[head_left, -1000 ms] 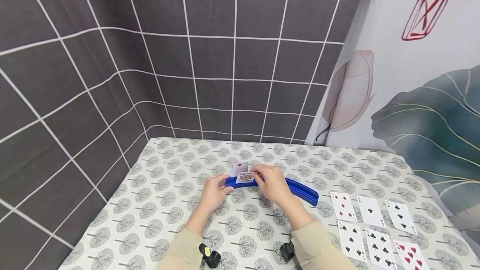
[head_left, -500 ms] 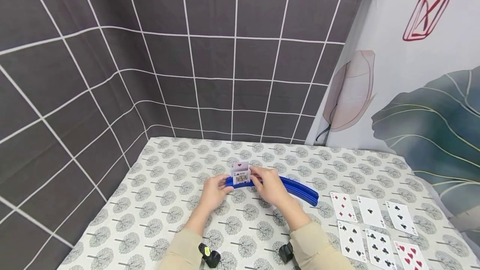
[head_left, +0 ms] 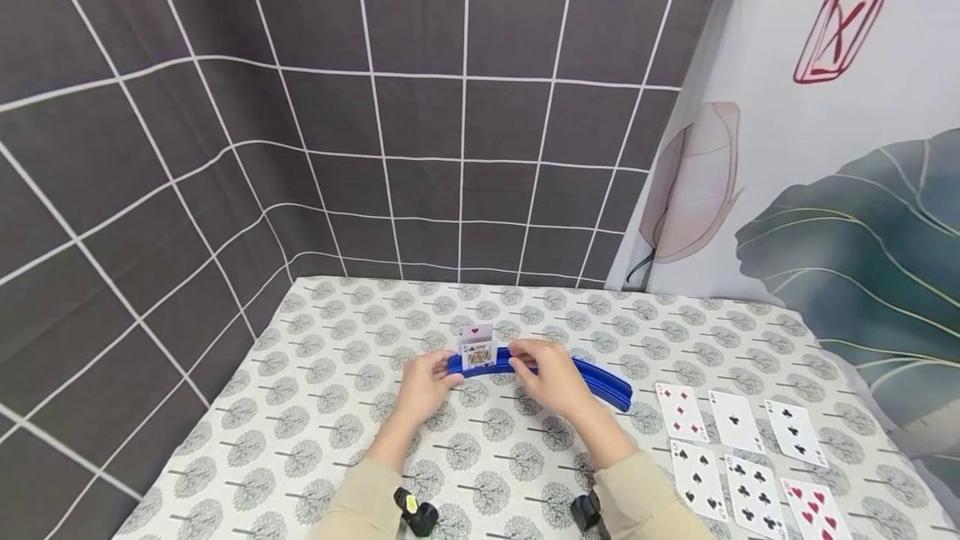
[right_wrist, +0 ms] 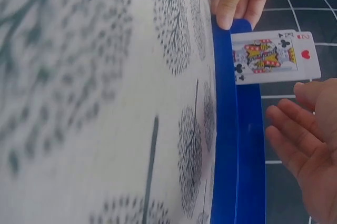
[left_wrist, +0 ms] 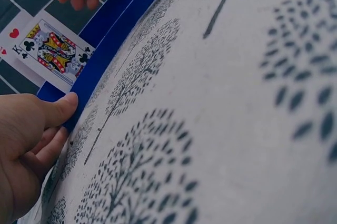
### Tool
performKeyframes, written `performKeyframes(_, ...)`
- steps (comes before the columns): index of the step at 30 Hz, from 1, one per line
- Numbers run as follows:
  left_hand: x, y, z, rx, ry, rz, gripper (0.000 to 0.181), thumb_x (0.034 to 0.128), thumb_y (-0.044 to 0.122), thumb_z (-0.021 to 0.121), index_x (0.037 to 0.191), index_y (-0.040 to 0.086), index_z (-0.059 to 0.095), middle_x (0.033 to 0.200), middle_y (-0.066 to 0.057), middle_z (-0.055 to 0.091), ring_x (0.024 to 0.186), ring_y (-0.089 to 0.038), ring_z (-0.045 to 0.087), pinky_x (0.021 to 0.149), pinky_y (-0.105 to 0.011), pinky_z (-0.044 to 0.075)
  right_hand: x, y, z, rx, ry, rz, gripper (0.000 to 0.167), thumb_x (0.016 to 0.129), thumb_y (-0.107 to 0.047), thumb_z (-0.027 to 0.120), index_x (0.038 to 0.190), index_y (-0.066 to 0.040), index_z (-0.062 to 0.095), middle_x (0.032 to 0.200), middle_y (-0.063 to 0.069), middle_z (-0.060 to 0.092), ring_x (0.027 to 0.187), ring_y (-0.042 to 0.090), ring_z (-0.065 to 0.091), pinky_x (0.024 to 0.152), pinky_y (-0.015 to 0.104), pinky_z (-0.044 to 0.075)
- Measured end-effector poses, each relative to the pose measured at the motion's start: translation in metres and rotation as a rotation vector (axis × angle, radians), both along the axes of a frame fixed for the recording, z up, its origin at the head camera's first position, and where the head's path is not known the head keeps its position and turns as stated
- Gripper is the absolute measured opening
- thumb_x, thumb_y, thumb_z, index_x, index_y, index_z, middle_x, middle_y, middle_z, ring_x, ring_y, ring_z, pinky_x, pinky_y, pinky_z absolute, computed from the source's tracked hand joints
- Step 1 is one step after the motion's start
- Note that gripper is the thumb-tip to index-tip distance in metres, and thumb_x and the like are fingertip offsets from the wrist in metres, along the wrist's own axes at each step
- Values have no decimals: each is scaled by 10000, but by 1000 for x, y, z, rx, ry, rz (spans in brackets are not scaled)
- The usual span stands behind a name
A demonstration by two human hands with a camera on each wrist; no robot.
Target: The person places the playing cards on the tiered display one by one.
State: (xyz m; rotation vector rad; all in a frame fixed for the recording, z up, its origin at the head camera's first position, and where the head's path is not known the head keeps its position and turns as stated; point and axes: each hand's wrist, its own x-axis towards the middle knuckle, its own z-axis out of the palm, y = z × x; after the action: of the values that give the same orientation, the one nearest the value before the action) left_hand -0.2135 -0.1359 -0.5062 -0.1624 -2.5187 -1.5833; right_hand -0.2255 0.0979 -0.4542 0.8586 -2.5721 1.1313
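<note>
A curved blue card holder [head_left: 611,387] lies on the table. Pinched at its left end, between thumb and fingers, it is held by my left hand [head_left: 422,388]. Near that end a king of clubs [left_wrist: 55,51] stands in the holder, leaning back slightly. Behind it rises a two of hearts [right_wrist: 307,54], partly covered by the king. My right hand [head_left: 552,375] is just right of the cards, over the holder; its fingers are relaxed and hold nothing. In the right wrist view a small gap separates its fingertips from the cards.
Face-up playing cards lie in two rows at the right, among them a five of diamonds [head_left: 681,412], a five of spades [head_left: 697,477] and a six of clubs [head_left: 753,494]. A tree-patterned cloth [head_left: 330,440] covers the table. A dark gridded curtain [head_left: 420,115] hangs behind.
The king of clubs, earlier tilted in my right hand, now stands in the holder in front of the two of hearts. My right hand has let go and moved slightly right. The left stays put.
</note>
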Motion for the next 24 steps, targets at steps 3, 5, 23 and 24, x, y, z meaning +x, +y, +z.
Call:
performKeyframes(3, 0, 0, 0, -1, -4, 6, 365, 822, -17, 789, 1169, -59, 684, 1085, -247, 718, 1031, -356, 714, 878, -288, 626, 1, 6, 0, -1, 22, -11, 200, 912, 6, 716, 1107, 50, 707, 1052, 159, 743, 954, 256, 730, 865, 322, 639)
performKeyframes(5, 0, 0, -1, -6, 1, 3, 369, 819, -21, 790, 1169, -66, 682, 1083, -254, 715, 1027, -363, 713, 874, -298, 629, 2, 9, 0, 3, 36, -24, 201, 909, 3, 722, 1105, 43, 711, 1054, 150, 745, 961, 257, 727, 868, 335, 639)
performKeyframes(23, 0, 0, 0, -14, -1, 15, 375, 815, -25, 793, 1171, -67, 682, 1083, -257, 715, 1028, -365, 713, 881, -301, 626, 8, 35, 7, -1, 52, -67, 215, 911, 2, 726, 1124, 21, 705, 1064, 160, 737, 968, 270, 718, 873, 392, 638)
performKeyframes(24, 0, 0, 0, -11, -3, 14, 376, 814, -25, 794, 1171, -67, 681, 1082, -255, 716, 1027, -362, 714, 879, -297, 626, 9, 37, 7, -6, 48, -67, 217, 908, 6, 726, 1124, 23, 704, 1062, 167, 736, 964, 272, 719, 870, 386, 639)
